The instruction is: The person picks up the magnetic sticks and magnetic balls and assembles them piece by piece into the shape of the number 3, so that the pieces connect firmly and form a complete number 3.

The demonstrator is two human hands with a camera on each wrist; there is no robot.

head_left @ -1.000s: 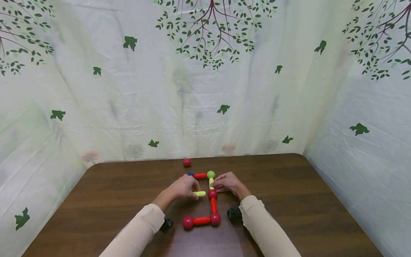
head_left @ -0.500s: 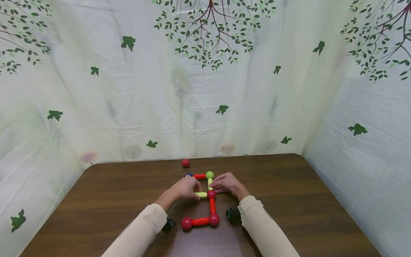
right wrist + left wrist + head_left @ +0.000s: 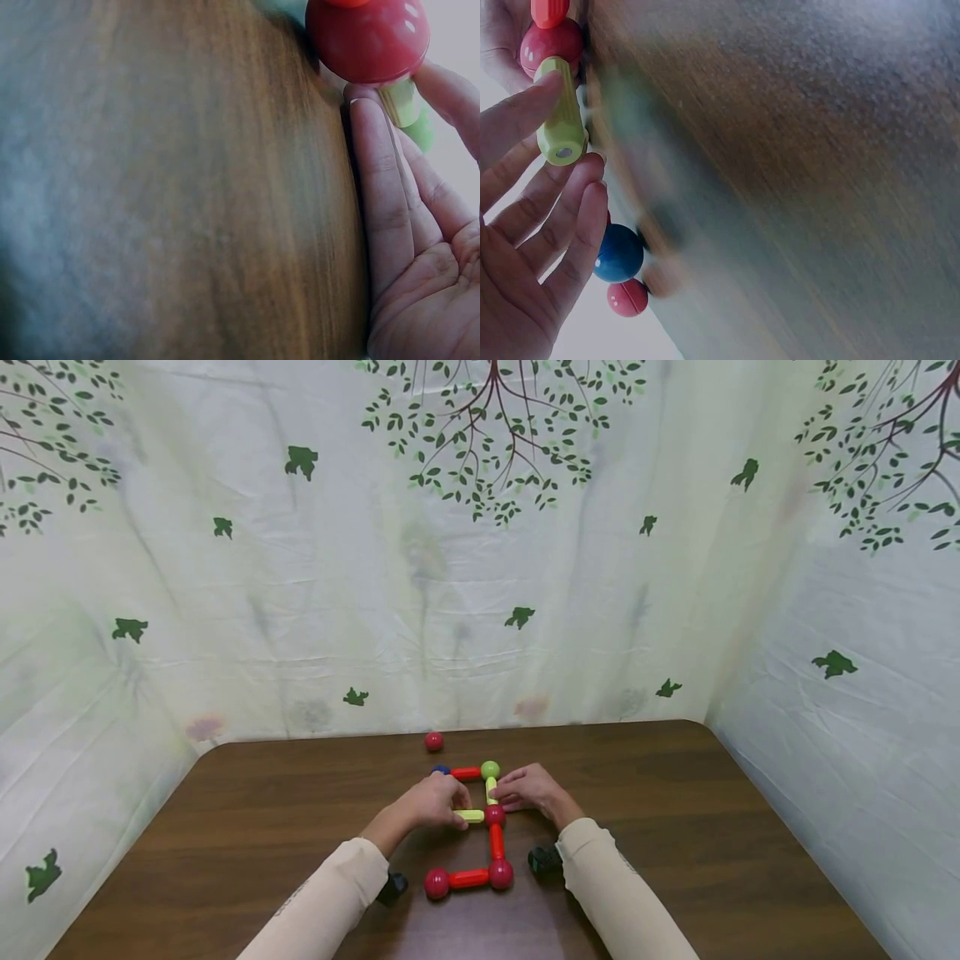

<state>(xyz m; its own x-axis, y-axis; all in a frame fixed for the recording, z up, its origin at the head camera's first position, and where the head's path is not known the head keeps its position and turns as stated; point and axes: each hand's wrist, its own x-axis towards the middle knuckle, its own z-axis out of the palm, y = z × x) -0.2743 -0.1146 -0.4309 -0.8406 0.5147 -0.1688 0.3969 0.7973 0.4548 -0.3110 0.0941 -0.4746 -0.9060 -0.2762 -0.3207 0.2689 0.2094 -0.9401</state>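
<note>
My left hand [image 3: 431,802] pinches a yellow-green magnetic rod [image 3: 561,124] between thumb and fingers; its far end meets the middle red ball [image 3: 494,815]. With fingertips and thumb, my right hand [image 3: 534,788] holds another yellow-green rod [image 3: 491,787], which runs from that ball to a green ball [image 3: 490,769]. From the green ball a red rod [image 3: 467,773] leads left to a blue ball [image 3: 441,769], partly hidden by my left hand. Nearer me, a red rod [image 3: 497,842] joins the middle ball to a corner red ball [image 3: 501,873].
From the corner, another red rod [image 3: 468,879] extends left to a red ball [image 3: 437,883]. A loose red ball [image 3: 433,741] sits near the back edge of the brown wooden table [image 3: 637,777]. Behind hangs a leaf-patterned white curtain [image 3: 450,585].
The rod in my left hand has moved right, from a small gap to contact with the middle red ball. My right hand stays at its rod.
</note>
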